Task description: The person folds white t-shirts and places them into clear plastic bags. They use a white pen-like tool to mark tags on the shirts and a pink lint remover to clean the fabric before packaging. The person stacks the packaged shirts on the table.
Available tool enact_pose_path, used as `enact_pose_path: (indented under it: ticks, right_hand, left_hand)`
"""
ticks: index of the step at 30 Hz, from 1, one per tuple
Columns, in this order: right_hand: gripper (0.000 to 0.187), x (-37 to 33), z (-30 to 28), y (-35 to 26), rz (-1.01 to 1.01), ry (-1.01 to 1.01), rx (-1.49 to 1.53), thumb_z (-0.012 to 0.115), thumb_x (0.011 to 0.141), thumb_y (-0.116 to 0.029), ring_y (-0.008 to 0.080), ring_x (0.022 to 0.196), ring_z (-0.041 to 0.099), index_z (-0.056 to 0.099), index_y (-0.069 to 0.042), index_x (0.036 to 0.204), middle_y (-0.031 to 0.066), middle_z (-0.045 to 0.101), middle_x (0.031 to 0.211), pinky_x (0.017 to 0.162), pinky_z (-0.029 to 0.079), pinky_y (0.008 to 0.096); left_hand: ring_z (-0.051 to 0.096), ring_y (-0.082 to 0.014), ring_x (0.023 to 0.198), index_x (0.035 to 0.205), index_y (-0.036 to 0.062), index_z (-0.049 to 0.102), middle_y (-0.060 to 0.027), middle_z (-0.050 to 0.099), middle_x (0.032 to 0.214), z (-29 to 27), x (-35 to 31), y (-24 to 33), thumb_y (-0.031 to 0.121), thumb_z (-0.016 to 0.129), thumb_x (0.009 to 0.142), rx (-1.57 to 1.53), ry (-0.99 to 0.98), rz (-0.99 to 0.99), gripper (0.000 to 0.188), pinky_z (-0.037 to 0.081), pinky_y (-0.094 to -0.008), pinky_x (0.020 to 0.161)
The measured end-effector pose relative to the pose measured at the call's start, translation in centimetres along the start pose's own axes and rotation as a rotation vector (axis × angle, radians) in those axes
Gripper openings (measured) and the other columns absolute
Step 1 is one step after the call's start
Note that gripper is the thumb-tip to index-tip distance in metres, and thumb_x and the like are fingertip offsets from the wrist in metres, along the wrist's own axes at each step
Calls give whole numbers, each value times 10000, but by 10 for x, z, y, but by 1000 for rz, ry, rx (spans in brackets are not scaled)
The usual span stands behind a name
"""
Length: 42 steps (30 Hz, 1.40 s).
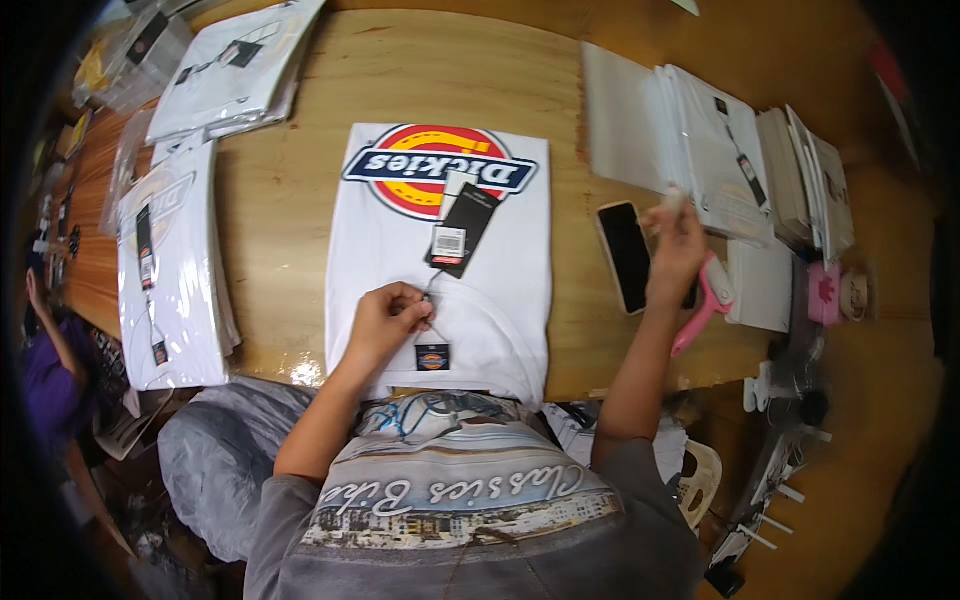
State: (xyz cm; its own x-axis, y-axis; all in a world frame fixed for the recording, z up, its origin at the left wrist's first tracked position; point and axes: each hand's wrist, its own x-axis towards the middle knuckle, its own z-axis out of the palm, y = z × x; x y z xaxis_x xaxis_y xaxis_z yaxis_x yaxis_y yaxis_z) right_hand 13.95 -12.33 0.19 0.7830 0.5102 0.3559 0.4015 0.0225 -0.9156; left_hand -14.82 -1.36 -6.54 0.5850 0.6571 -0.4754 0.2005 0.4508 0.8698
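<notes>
A folded white T-shirt (500, 250) lies on the table in front of me, its printed red, yellow and navy logo at the far side. My left hand (388, 318) is closed in a pinch on the cord of a black hang tag (466, 230), just above the collar label (432, 357). The tag rests flat on the shirt with a white barcode sticker showing. Off to the right, my right hand (677, 250) is raised beside a phone (624, 258). Its fingers are drawn together around something pale and blurred, near the edge of clear plastic bags (625, 120).
Bagged white shirts with black tags lie in piles at the left (180, 290), far left (235, 75) and right (715, 150). A pink-handled tool (712, 300) is under my right wrist. A grey plastic bag (225, 460) hangs below the table's near edge. Another person's arm (58, 330) shows at far left.
</notes>
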Motion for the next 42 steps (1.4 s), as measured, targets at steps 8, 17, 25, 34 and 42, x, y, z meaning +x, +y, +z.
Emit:
enact_pose_path:
  ticks: [8,17,25,34,42]
  right_hand:
    - [267,-104,102,-23,-459,-689,-588,516,675,4,145,731,478,590,-125,896,-8,504,735,729,270,355]
    - [286,-110,110,-20,-455,-731,-616,504,654,17,141,739,459,590,-113,894,-13,500,740,745,249,375]
    - [214,-112,110,-21,-437,-699,-675,543,688,-29,134,716,461,595,-121,874,-27,524,727,726,244,337]
    - [234,-114,109,-20,-460,-688,-707,529,684,-23,140,694,451,598,-131,880,-25,501,694,711,251,342]
    - [268,-111,110,-23,-552,-751,-771,500,666,-18,137,735,453,588,-134,891,-14,472,720,736,244,398]
  left_hand:
    - [526,-62,542,794,-34,549,-39,568,626,1,4,-14,57,579,769,109,-4,125,99,410,-182,497]
    - [504,-64,554,800,-48,534,-36,555,637,3,-1,-7,24,550,785,229,4,159,76,427,-193,511]
    - [497,-60,525,776,-45,543,-37,557,605,6,-3,-2,16,558,773,328,50,170,63,409,-188,486]
    - [555,-131,466,705,14,579,-66,575,542,7,0,-5,98,611,703,349,120,192,90,403,-248,461]
    - [517,-84,484,725,-14,570,-60,565,559,8,-1,-1,33,614,700,504,135,213,69,400,-222,465]
